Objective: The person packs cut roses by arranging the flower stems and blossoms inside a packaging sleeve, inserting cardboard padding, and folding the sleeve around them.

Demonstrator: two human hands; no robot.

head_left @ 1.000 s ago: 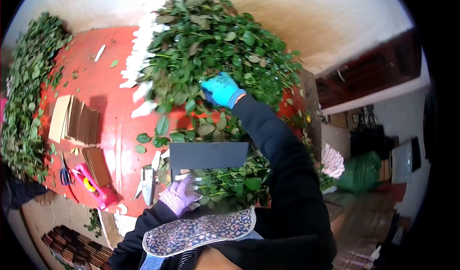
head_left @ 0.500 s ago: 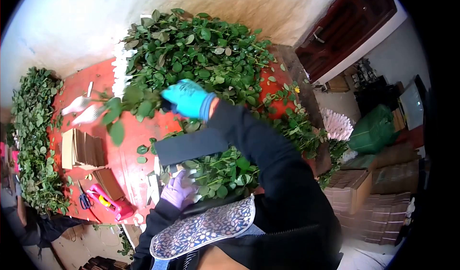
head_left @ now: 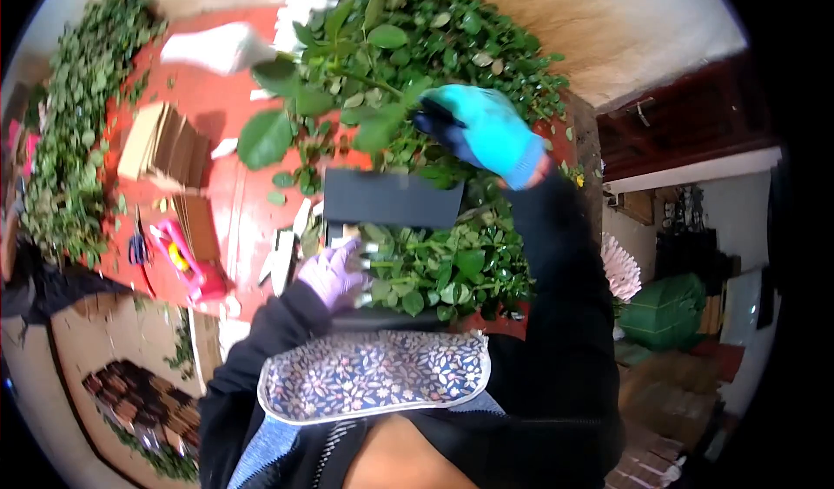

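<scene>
Stem with leaves is pinched in the blue right hand, over the red tabletop; hold it softly so its white top won't bump. Purple left hand is beside the leafy bunch; I cannot tell if it grips.

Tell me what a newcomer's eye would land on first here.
Probably the blue-gloved right hand, bright in the middle, holding a leafy stem over the red table. Next, likely the heap of foliage along the table's far side, then the pink dispenser near its near-left edge.
</scene>
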